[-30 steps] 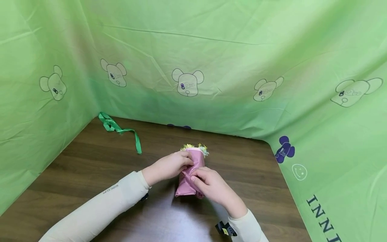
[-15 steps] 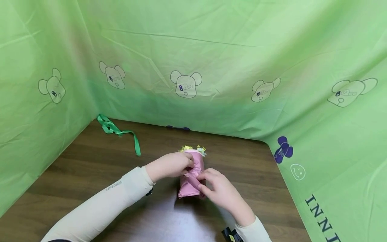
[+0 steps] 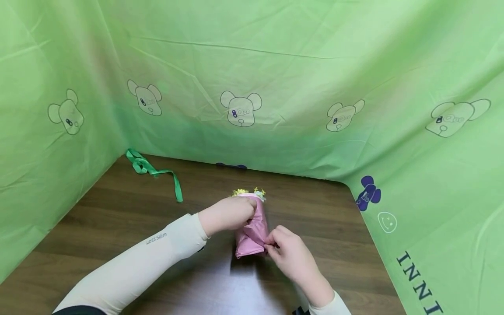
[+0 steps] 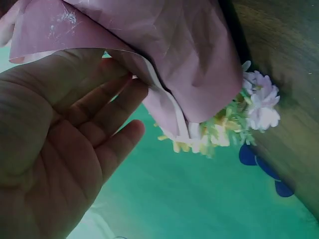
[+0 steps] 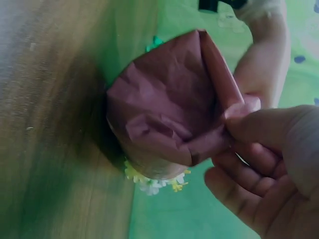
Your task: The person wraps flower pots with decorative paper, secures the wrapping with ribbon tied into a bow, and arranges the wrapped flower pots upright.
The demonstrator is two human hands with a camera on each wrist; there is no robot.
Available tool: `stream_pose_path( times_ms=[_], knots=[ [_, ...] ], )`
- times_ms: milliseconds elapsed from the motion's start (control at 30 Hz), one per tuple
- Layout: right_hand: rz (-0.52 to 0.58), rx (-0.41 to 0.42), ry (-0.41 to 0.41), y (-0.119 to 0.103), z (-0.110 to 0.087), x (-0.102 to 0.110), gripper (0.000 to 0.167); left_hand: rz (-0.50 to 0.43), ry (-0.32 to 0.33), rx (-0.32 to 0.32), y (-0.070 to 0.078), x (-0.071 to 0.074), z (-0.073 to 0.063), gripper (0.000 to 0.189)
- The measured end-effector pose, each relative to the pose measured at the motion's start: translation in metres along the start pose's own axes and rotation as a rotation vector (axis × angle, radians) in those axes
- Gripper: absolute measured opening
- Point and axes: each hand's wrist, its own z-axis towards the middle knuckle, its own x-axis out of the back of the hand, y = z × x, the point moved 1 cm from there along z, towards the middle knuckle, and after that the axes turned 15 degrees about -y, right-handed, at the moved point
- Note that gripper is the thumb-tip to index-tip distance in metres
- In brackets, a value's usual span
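One pink wrap (image 3: 250, 246), left fingers (image 3: 250, 208) curled onto it, right fingers (image 3: 278, 236) pinching its lower side.

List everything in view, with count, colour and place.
Tabletop: one, brown, lower frame.
Cloth backdrop: one, green, left, far and right.
Bear-head outlines: five, dark-lined, across the backdrop.
Bear figures: two, purple-blue, one at right, one partial at the backdrop's foot.
Smiley: one, white, right.
Lettering: one run, dark, lower right.
Ribbon: one, green, far-left tabletop.
Bouquet wrapper: one, pink, mid-tabletop.
Flowers: too bunched to count, yellow and pale, wrapper's far end.
Sleeves: two, off-white, lower left and lower right.
Wrist devices: two, black, beside the sleeves.
Cloth patch: one, black, bottom-left edge.
Left grip: one, bare, holding the wrapper near the flowers.
Right grip: one, bare, pinching the wrapper's right edge.
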Motion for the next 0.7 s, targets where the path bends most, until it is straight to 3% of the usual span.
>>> stream_pose_path(
  times_ms=[133,233,300,433,500,600,700],
  knots=[
    [-0.191,0.149,0.129,-0.008,-0.005,-0.004,0.025,-0.019,0.001,0.015,0.005,0.001,0.0,0.023],
    [-0.211,0.164,0.154,-0.014,-0.01,-0.006,0.021,-0.008,0.014,0.005,0.01,0.005,-0.003,0.027],
    [-0.154,0.084,0.12,-0.016,-0.014,-0.005,0.024,0.002,0.017,0.0,0.012,0.008,-0.005,0.028],
    [0.016,-0.164,-0.019,-0.012,-0.022,-0.002,0.034,-0.03,-0.016,0.014,0.012,0.011,-0.005,0.025],
    [0.054,-0.23,-0.066,-0.009,-0.023,-0.003,0.033,-0.064,-0.042,0.023,0.01,0.011,-0.004,0.026],
    [0.064,-0.263,-0.061,-0.005,-0.023,-0.006,0.034,-0.088,-0.063,0.035,0.009,0.011,0.0,0.027],
    [0.005,-0.33,-0.002,-0.006,-0.024,-0.008,0.036,-0.085,-0.066,0.049,0.009,0.011,0.003,0.023]
  ],
)
